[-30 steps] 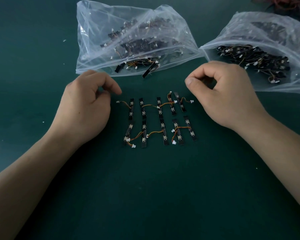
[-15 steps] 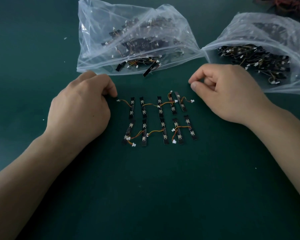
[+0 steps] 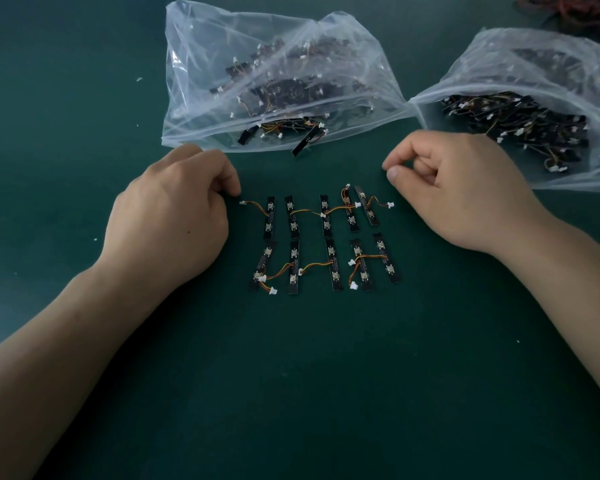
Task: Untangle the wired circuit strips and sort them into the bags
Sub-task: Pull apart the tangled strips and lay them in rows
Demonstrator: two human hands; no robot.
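Observation:
Several short black circuit strips with orange wires and white connectors lie in two neat rows on the green mat, an upper row (image 3: 326, 214) and a lower row (image 3: 331, 266). My left hand (image 3: 174, 216) rests at their left, fingers curled, fingertips just beside the leftmost white connector (image 3: 243, 203), holding nothing. My right hand (image 3: 458, 188) rests at the upper right of the rows, thumb against the curled index finger, with nothing visible between them. Two clear plastic bags lie behind, the left bag (image 3: 194, 109) and the right bag (image 3: 465, 81), both holding many strips.
One black strip (image 3: 303, 142) pokes out of the left bag's mouth. A tangle of red and dark wires (image 3: 568, 8) lies at the far right corner. Small white specks dot the green mat (image 3: 291, 393).
My left hand's fingers curled in and settled beside the leftmost connector. My right hand shifted slightly. The rows of strips have not moved.

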